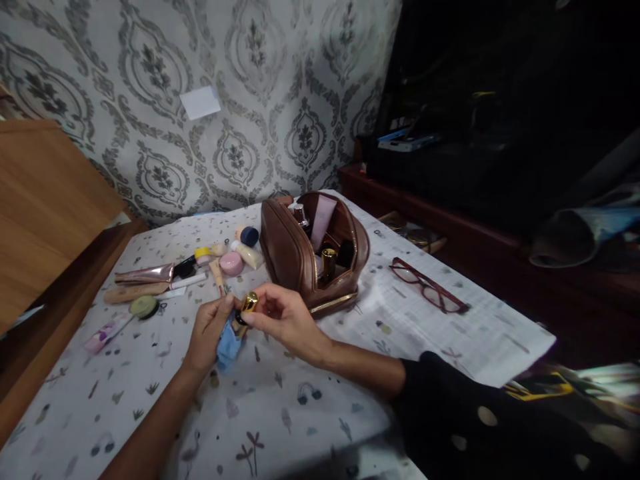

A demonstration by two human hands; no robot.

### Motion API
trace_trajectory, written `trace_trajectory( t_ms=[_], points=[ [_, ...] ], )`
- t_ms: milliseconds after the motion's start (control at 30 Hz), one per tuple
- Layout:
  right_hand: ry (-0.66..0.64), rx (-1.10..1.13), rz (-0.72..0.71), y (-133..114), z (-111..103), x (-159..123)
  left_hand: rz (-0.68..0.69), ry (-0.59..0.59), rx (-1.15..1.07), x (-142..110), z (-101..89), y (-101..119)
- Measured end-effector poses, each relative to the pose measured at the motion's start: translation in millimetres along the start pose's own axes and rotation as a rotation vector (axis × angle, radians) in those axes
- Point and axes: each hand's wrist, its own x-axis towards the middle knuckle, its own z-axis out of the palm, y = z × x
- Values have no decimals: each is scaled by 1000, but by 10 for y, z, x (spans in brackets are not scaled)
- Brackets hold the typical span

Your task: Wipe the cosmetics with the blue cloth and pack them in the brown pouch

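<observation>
My right hand (290, 327) pinches a small bottle with a shiny gold cap (249, 303), its lower part partly hidden by fingers and cloth. Closed around a crumpled light blue cloth (229, 347), my left hand (206, 333) meets the right one at the bottle's lower end. Just beyond my right hand stands a brown cosmetic bag (285, 247), unzipped. Inside it are a pale pink tube (323, 217), another gold-capped item (328, 262) and a silver-capped bottle (300, 215).
Left of the bag lie a pink round jar (231, 263), a cream tube (247, 255), a green round container (144, 307), a wooden brush (135, 292) and several other cosmetics. Red-framed glasses (429, 287) rest on the patterned tablecloth (285, 427). A wooden cabinet (50, 187) borders the left.
</observation>
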Motion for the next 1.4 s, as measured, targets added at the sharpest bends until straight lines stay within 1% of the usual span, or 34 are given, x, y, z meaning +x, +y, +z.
trace_trajectory(
  t_ms=[67,133,200,267,300,367,400,467,567,667,767,900,1100,1200,1300,1400],
  points=[
    [-3,-55,2,-225,-102,-108,27,0,-27,-41,102,98],
    [22,-99,-43,-486,-255,-229,112,-68,33,-81,214,224],
    [77,-190,-96,-758,-437,-330,235,-221,171,-111,337,344],
    [184,-287,-196,-1010,-615,-382,368,-370,350,-123,477,427],
    [254,-339,-236,-1118,-693,-387,427,-419,448,-121,553,448],
    [377,-436,-338,-1281,-819,-358,521,-453,643,-106,704,457],
    [409,-478,-363,-1331,-868,-329,557,-452,730,-94,772,449],
    [407,-544,-362,-1370,-951,-260,627,-435,835,-68,879,419],
    [294,-629,-269,-1304,-1071,-164,755,-350,836,-35,954,360],
    [173,-718,-181,-1174,-1190,-96,872,-257,814,-17,963,290],
    [98,-838,-129,-1076,-1279,-45,930,-247,808,-12,962,231],
    [-51,-1008,-87,-1050,-1336,11,920,-282,777,-9,973,202],
    [-308,-1213,-103,-1113,-1338,92,967,-268,789,22,983,203],
    [-379,-1340,-122,-1116,-1309,120,971,-266,801,18,977,188],
    [-429,-1523,-145,-1093,-1278,122,963,-302,804,1,967,162],
    [-478,-1670,-137,-1075,-1254,118,956,-315,808,-8,963,142]
  ],
)
